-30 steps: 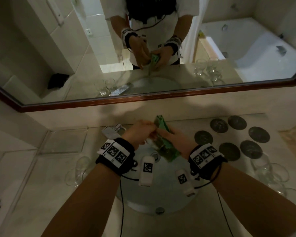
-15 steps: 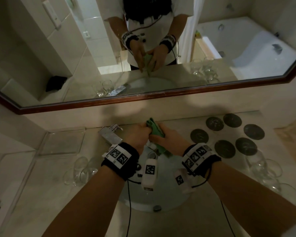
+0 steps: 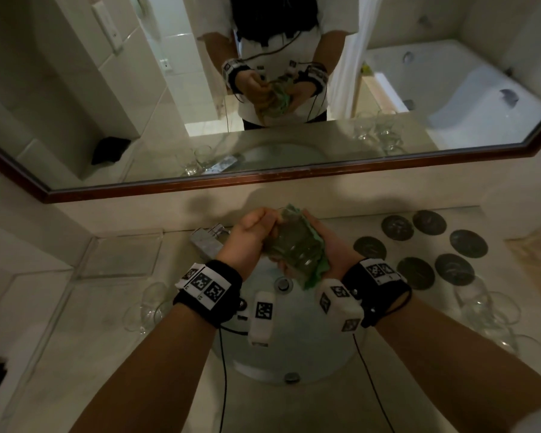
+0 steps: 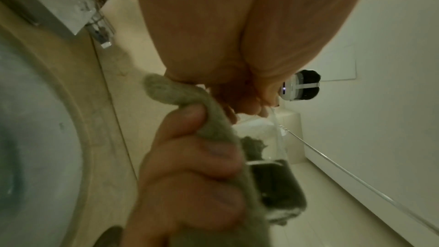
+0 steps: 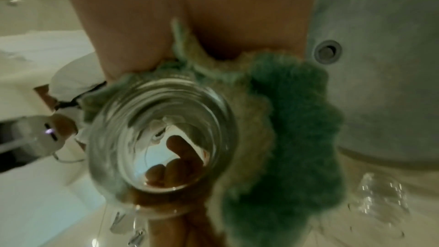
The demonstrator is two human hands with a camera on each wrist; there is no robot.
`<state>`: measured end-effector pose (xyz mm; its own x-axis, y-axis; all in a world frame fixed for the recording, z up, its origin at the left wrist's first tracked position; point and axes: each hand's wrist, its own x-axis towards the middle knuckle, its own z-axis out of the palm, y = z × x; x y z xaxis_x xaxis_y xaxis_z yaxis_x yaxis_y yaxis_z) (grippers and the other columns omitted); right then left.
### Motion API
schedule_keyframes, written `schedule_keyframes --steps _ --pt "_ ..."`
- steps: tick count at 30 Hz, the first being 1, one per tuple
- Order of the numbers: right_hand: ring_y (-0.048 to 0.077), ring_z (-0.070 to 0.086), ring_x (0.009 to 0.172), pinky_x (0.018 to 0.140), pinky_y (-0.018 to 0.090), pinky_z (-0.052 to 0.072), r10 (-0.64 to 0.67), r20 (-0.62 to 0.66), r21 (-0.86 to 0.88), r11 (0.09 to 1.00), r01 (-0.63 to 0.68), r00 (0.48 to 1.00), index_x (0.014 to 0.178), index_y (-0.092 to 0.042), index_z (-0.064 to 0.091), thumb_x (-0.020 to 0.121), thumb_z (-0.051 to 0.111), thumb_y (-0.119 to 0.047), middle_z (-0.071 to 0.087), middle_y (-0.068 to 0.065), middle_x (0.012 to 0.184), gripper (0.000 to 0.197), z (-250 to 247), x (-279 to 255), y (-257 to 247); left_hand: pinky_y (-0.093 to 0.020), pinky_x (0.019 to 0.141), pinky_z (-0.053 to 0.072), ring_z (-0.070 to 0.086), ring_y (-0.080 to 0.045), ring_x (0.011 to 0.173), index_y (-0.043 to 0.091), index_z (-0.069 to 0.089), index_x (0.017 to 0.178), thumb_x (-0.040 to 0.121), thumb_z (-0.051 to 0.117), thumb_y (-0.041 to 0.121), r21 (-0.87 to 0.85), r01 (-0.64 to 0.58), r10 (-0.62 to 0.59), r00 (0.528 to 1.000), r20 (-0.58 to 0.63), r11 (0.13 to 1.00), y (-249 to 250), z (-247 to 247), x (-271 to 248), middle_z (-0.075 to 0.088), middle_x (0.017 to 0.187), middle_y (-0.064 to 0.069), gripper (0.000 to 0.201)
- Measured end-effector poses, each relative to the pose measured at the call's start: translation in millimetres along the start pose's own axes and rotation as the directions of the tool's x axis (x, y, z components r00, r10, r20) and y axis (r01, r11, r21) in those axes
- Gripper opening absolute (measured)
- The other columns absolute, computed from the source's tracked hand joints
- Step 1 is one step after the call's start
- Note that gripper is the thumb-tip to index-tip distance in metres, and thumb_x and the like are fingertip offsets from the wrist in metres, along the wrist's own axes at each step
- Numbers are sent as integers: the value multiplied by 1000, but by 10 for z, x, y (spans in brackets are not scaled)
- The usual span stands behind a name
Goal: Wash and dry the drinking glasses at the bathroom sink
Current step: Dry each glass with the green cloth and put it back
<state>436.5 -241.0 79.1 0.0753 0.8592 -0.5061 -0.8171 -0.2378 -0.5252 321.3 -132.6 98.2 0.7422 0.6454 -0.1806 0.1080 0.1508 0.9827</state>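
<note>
From the head view I see my right hand (image 3: 331, 251) cradling a glass (image 3: 294, 245) in a green cloth (image 3: 317, 270) above the sink (image 3: 294, 348); my left hand (image 3: 247, 242) grips its far end. Left wrist: fingers (image 4: 190, 159) curl round cloth (image 4: 213, 119). Right wrist: the glass (image 5: 161, 134) lies in cloth (image 5: 297, 119) against my palm.
</note>
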Motion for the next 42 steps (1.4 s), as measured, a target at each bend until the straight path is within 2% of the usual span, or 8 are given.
schedule_keyframes --steps 4,9,21,27,29,32,38,42 --pt "23 63 65 56 28 55 119 113 94 987 -130 986 121 -1 63 83 48 -73 66 22 94 83 10 17 39 -31 57 34 44 -23 61 23 62 77 99 49 25 95 -54 52 999 16 994 -5 -154 -42 54 69 -2 25" --pt "24 63 68 55 29 55 183 154 130 970 -203 971 142 -6 45 84 52 -72 63 22 101 89 38 136 76 -20 50 41 52 -7 53 14 59 81 100 49 13 248 -92 99 995 -17 964 -2 -315 -34 59 66 4 21" --pt "22 63 77 66 31 56 -27 -97 310 949 56 995 99 -8 69 84 63 -45 66 9 90 40 309 352 308 -16 67 35 46 -13 67 6 51 75 93 54 6 668 -404 316 913 256 625 -25 -321 -109 52 72 -4 18" --pt "23 69 73 67 31 58 -41 -242 244 964 102 969 96 -7 72 93 59 -46 72 11 89 42 366 462 376 -36 101 33 48 -29 68 -3 48 70 86 52 -7 706 -454 357 886 295 543 -37 -369 -122 52 69 -19 17" --pt "23 68 59 53 27 58 -76 -275 188 974 130 959 82 -5 72 97 53 -43 71 11 75 45 384 463 411 -27 112 23 49 -30 66 -1 48 67 84 50 -11 733 -491 380 863 333 472 -31 -366 -142 52 66 -19 19" --pt "22 64 51 45 25 53 -87 -355 60 992 115 931 80 -6 68 100 44 -43 69 12 67 48 350 511 433 -12 108 12 51 -32 65 10 46 68 84 47 -9 732 -540 414 829 376 415 15 -369 -168 47 64 -11 25" --pt "19 60 45 39 22 42 -172 -385 -254 964 75 907 74 -7 64 104 38 -37 65 10 60 50 316 503 466 -33 103 25 43 -19 65 19 39 71 84 49 -7 672 -648 488 744 456 359 42 -430 -183 35 66 10 30" --pt "24 55 47 37 22 40 -246 -340 -399 912 98 908 84 -1 63 105 34 -44 63 17 67 56 326 502 438 -32 107 26 41 -17 65 17 41 69 87 50 -8 701 -569 471 804 363 431 12 -561 -84 39 66 2 32"
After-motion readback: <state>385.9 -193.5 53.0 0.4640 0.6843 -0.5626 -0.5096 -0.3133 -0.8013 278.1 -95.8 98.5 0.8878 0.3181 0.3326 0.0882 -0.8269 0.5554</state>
